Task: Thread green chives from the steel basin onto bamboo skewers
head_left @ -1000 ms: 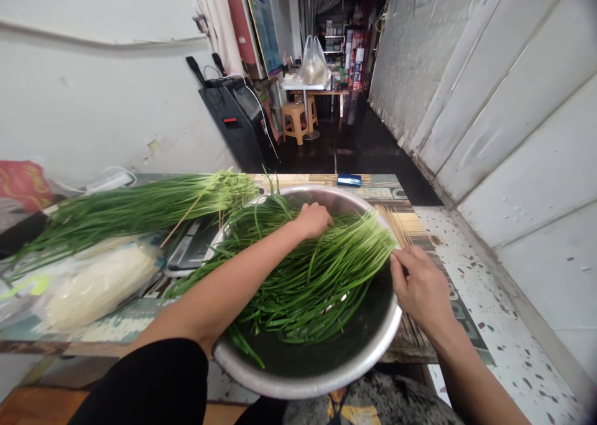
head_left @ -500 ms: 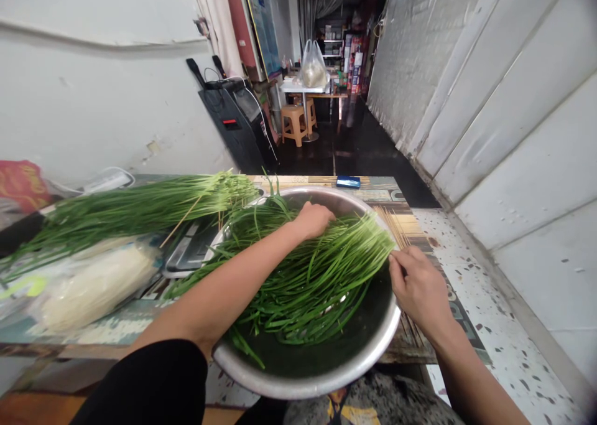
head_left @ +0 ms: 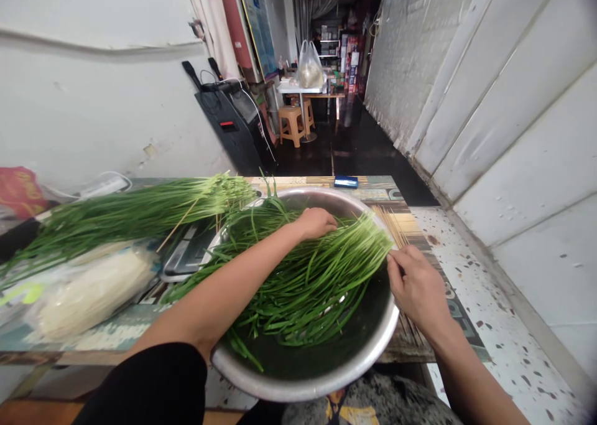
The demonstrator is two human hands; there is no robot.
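A large steel basin (head_left: 298,384) holds a heap of long green garlic chives (head_left: 308,282), their pale cut ends fanned toward the right rim. Over the far side of the heap, my left hand (head_left: 317,223) has its fingers curled down onto the chives; its fingertips are partly hidden. My right hand (head_left: 416,283) is at the basin's right rim, beside the pale ends, with thumb and forefinger pinched together. Whatever lies in that pinch is too small to make out. Thin bamboo skewers (head_left: 392,223) lie on the table just past the right rim.
Left of the basin, another pile of chives (head_left: 135,210) lies above a clear bag of pale noodle-like strands (head_left: 100,288) and a dark tray (head_left: 189,251). A small blue box (head_left: 346,182) sits at the table's far edge. Beyond stand a black speaker-like box (head_left: 236,123) and a stool (head_left: 291,125).
My left hand has shifted very slightly down and right over the chives. My right hand keeps its pinch at the rim. The whole view has moved a little.
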